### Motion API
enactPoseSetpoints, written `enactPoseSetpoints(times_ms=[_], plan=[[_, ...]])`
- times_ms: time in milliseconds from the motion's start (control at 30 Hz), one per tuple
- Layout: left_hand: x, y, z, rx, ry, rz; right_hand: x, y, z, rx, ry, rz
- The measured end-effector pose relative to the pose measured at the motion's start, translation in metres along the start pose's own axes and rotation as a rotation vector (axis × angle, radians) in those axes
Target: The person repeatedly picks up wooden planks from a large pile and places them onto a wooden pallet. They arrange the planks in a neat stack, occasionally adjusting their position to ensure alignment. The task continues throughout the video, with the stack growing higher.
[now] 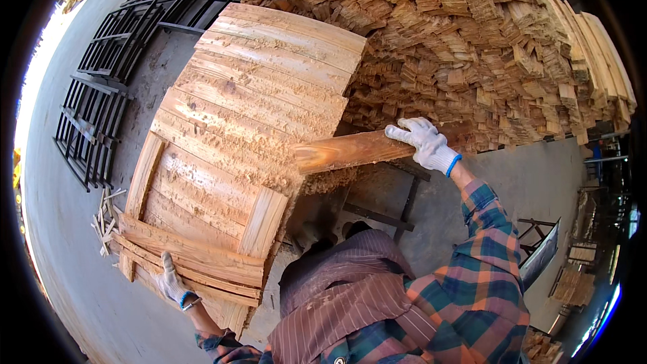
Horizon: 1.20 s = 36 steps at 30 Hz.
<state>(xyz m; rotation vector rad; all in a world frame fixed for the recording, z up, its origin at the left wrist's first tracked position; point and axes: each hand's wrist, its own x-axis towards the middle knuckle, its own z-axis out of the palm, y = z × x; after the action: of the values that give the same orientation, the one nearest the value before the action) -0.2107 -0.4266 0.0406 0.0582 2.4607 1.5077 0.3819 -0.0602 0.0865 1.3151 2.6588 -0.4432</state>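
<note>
My right hand (pixel 426 143), in a white knitted glove with a blue cuff, grips a brown wooden board (pixel 347 151) from above. The board's left end overlaps the right edge of a table-like surface of planks (pixel 249 87), and its far end reaches toward the wood pile. At the lower left my left hand (pixel 171 282), gloved alike, closes over the outer side of a few narrow wooden boards (pixel 202 256) lying together. Its fingers are partly hidden. These boards lie across two short crosspieces (pixel 264 221) on the planks.
Shavings (pixel 269 128) cover much of the planks. A tall pile of stacked wood pieces (pixel 458 54) rises at the far right. Black metal frames (pixel 91 128) and thin offcuts (pixel 106 219) lie on the floor to the left. A dark metal stand (pixel 377 216) is beside my legs.
</note>
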Motion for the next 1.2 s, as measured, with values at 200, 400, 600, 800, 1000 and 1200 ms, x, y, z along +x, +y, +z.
enactPoseSetpoints(times_ms=[200,400,600,800,1000,1200], plan=[[-0.018,0.031,0.017,0.356,0.176,0.351,-0.039,-0.015,0.033,0.589,0.092,0.462],[-0.022,0.077,0.052,0.479,0.026,0.564,0.05,-0.106,0.078,1.715,0.44,0.418],[0.02,0.083,0.103,0.574,-0.168,0.565,0.122,-0.133,0.104,1.96,0.447,0.443],[0.084,0.067,0.13,0.723,-0.201,0.781,0.086,-0.112,0.094,1.763,0.455,0.318],[0.126,0.081,0.18,1.084,-0.022,0.602,0.133,-0.089,-0.025,0.939,0.124,0.042],[0.139,0.102,0.194,1.102,0.024,0.523,0.328,-0.172,-0.094,-0.049,0.005,-0.491]])
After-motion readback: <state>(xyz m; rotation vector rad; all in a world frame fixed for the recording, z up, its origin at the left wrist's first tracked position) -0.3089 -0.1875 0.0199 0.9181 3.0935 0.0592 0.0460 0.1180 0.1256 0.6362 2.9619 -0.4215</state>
